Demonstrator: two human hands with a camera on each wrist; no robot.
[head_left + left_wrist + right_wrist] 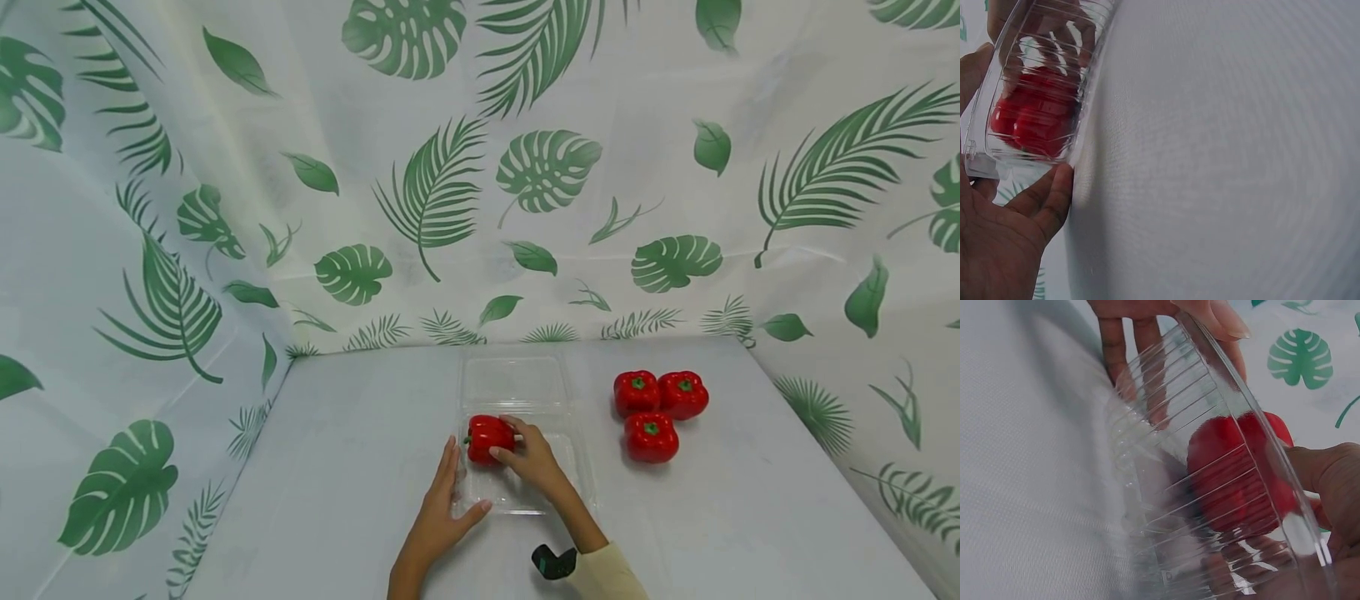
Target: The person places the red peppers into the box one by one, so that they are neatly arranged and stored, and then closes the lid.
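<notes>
A red bell pepper (489, 440) lies on its side in the left part of a clear plastic clamshell box (525, 502), its stem toward the left. My right hand (536, 460) holds this pepper from the right, thumb in front and fingers behind. Along the box's left wall rests my left hand (441, 508), its fingers fairly straight and the thumb spread toward the front edge. In the left wrist view, the left fingertips (1063, 178) touch the ribbed side of the box. Through the plastic in the right wrist view, the pepper (1235, 475) shows red and partly blurred.
The box's lid (513, 382) lies folded back behind it. Three more red bell peppers (651, 437) stand grouped to the right on the white table (360, 433). A leaf-printed curtain (465, 208) closes off the back and sides. A black device (553, 562) sits at the right wrist.
</notes>
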